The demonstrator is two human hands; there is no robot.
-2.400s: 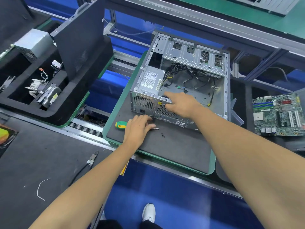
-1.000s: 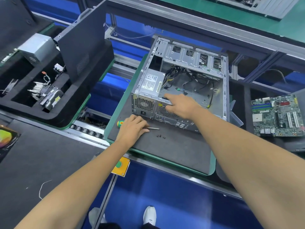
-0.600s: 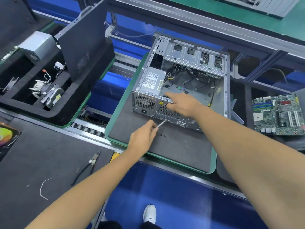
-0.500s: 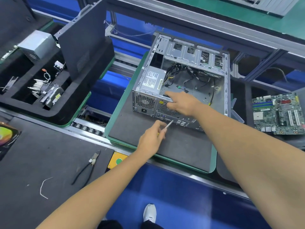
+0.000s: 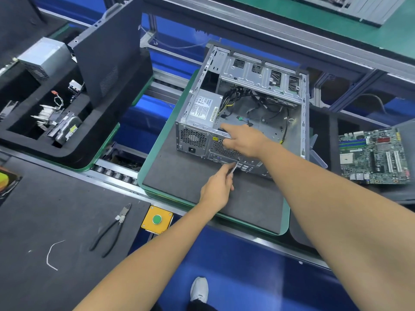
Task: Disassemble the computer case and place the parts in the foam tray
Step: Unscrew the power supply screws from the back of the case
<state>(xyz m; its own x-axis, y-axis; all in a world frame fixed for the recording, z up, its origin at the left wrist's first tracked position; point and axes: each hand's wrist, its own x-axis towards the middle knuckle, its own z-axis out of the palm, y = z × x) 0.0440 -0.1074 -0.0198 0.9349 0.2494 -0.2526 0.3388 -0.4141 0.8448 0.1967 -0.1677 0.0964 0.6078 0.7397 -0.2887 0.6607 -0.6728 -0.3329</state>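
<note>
The computer case (image 5: pixel 258 104) is laid on its side on a dark mat (image 5: pixel 179 176) with a green rim, its open side turned upward, so that the power supply (image 5: pixel 202 108) and loose cables (image 5: pixel 258 102) inside are seen. The rear panel of the case is turned toward the person.

The left hand (image 5: pixel 216 187) is stretched forward from the lower left, the forearm running diagonally up to the mat. Its fingers are curled around a screwdriver (image 5: pixel 234 167), of which only the thin metal shaft is seen; the handle is hidden inside the palm. The shaft is pointed upward and to the right, and its tip is placed at the lower edge of the rear panel, just below the round fan grille. Whether the tip is seated in a screw cannot be told.

The right hand (image 5: pixel 243 140) is reached in from the lower right, with the arm long and nearly straight. It is laid over the upper rear edge of the case, beside the power supply. The index finger is extended to the left along the edge, while the other fingers are bent down over the rim, so the case is steadied.

The foam tray (image 5: pixel 74 151) is seen to the left, well apart from the case, with removed parts already inside. A motherboard (image 5: pixel 372 156) is lying at the right.
</note>
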